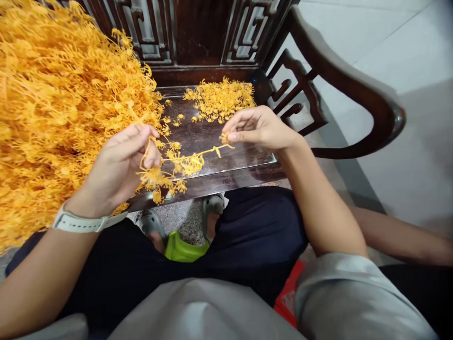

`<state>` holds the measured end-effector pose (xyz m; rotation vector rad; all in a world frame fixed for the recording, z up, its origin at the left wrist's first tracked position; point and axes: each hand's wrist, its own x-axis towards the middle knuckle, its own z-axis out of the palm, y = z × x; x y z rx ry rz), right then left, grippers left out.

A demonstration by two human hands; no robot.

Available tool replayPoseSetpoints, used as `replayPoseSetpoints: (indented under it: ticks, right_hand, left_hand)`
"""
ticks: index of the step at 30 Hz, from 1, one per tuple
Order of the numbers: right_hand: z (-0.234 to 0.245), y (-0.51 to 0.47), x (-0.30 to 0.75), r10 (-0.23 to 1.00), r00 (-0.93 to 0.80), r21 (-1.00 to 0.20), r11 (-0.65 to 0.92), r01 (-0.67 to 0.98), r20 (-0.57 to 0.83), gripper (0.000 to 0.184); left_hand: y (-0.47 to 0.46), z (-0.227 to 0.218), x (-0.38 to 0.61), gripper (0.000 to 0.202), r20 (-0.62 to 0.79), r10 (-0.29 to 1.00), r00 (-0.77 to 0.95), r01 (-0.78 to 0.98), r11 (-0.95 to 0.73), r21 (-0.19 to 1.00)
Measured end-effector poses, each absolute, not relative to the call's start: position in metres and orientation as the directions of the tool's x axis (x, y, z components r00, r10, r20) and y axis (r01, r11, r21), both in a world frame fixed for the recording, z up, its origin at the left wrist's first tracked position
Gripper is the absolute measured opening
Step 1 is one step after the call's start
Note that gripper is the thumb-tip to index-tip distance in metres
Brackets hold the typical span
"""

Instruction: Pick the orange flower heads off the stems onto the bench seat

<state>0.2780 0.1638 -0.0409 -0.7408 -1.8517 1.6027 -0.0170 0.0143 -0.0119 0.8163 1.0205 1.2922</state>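
My left hand (pixel 129 158) pinches a thin orange plastic stem, from which a branched spray of small spidery orange pieces (pixel 189 164) hangs over the front of the dark wooden seat (pixel 226 156). At the right end of this spray, my right hand (pixel 256 125) holds a small orange spidery piece (pixel 225 137) between thumb and fingers. Whether that piece is still joined to the stem I cannot tell. Just behind my right hand lies a heap of loose orange pieces (pixel 226 97). A few single ones are scattered between the hands.
A huge mound of orange sprays (pixel 67 104) fills the left side. Behind the seat rises a carved wooden back (pixel 203 33), and a curved armrest (pixel 354 94) stands on the right. A green plastic object (pixel 186 248) is between my feet. Another person's limb (pixel 403 236) shows at right.
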Motion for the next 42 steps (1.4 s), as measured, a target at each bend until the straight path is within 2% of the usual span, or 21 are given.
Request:
replayPoseSetpoints:
  ticks: [3,5,7,11,13,17,19,23,27,31,33,37,38,39,40,41,42]
  right_hand:
    - [-0.063,0.185,0.282,0.933,-0.31,-0.982,0.168,-0.08,0.185,0.031]
    - [-0.077,0.198,0.284,0.969,-0.137,-0.976,0.192,-0.104,0.205,0.026]
    - [-0.083,0.203,0.281,0.969,-0.129,-0.976,0.202,-0.08,0.211,0.021]
    - [-0.062,0.173,0.259,0.927,-0.264,-0.962,0.27,-0.031,0.268,0.023]
    - [-0.042,0.148,0.245,0.863,-0.412,-0.95,0.311,-0.023,0.293,0.029]
    - [-0.022,0.11,0.222,0.619,-0.716,-0.908,0.416,-0.051,0.323,0.044]
    - [-0.023,0.103,0.214,0.568,-0.744,-0.892,0.445,-0.082,0.352,0.043]
    - [-0.03,0.104,0.203,0.601,-0.701,-0.899,0.416,-0.135,0.383,0.034]
    - [-0.032,0.108,0.198,0.58,-0.739,-0.935,0.287,-0.208,0.342,0.034]
    - [-0.026,0.1,0.194,0.467,-0.839,-0.96,0.127,-0.249,0.279,0.035]
    - [-0.016,0.092,0.194,0.364,-0.889,-0.959,0.051,-0.277,0.276,0.033]
    - [0.016,0.078,0.208,-0.023,-0.959,-0.958,-0.07,-0.279,0.282,0.023]
    - [0.022,0.078,0.214,-0.081,-0.962,-0.965,-0.069,-0.254,0.259,0.02]
    - [0.025,0.08,0.22,-0.086,-0.97,-0.973,-0.05,-0.226,0.229,0.018]
    - [0.025,0.086,0.225,-0.018,-0.979,-0.979,-0.021,-0.201,0.201,0.017]
    - [0.021,0.094,0.231,0.126,-0.976,-0.984,0.01,-0.18,0.18,0.019]
    - [0.016,0.104,0.236,0.322,-0.932,-0.985,0.027,-0.168,0.167,0.022]
  left_hand:
    - [0.014,-0.019,-0.016,0.009,-0.154,0.988,0.002,-0.374,0.144,0.916]
    - [0.015,-0.022,-0.017,0.008,-0.146,0.989,0.001,-0.403,0.134,0.905]
    - [0.015,-0.024,-0.016,0.007,-0.149,0.989,0.001,-0.435,0.135,0.89]
    - [0.014,-0.025,-0.012,0.019,-0.163,0.987,-0.008,-0.422,0.145,0.895]
    - [0.013,-0.026,-0.011,0.027,-0.159,0.987,-0.023,-0.401,0.137,0.906]
    - [0.012,-0.026,-0.009,0.033,-0.135,0.99,-0.049,-0.406,0.104,0.908]
    - [0.012,-0.027,-0.008,0.031,-0.125,0.99,-0.057,-0.406,0.091,0.909]
    - [0.013,-0.032,-0.008,0.029,-0.088,0.993,-0.084,-0.333,0.056,0.941]
    - [0.008,-0.032,-0.004,0.031,-0.015,0.998,-0.064,-0.258,-0.002,0.966]
    - [0.006,-0.028,0.0,0.032,0.007,1.0,-0.004,-0.294,-0.008,0.956]
    - [0.01,-0.029,-0.006,0.028,-0.015,0.999,-0.035,-0.312,0.003,0.95]
    - [0.027,-0.032,-0.035,0.027,-0.032,0.963,-0.267,-0.341,-0.063,0.938]
    - [0.03,-0.033,-0.042,0.026,-0.031,0.954,-0.299,-0.34,-0.076,0.937]
    - [0.031,-0.032,-0.048,0.025,-0.031,0.948,-0.316,-0.338,-0.082,0.938]
    - [0.031,-0.032,-0.052,0.024,-0.031,0.948,-0.316,-0.335,-0.081,0.939]
    - [0.03,-0.031,-0.054,0.023,-0.031,0.95,-0.31,-0.33,-0.077,0.941]
    - [0.029,-0.03,-0.054,0.022,-0.031,0.953,-0.3,-0.323,-0.071,0.944]
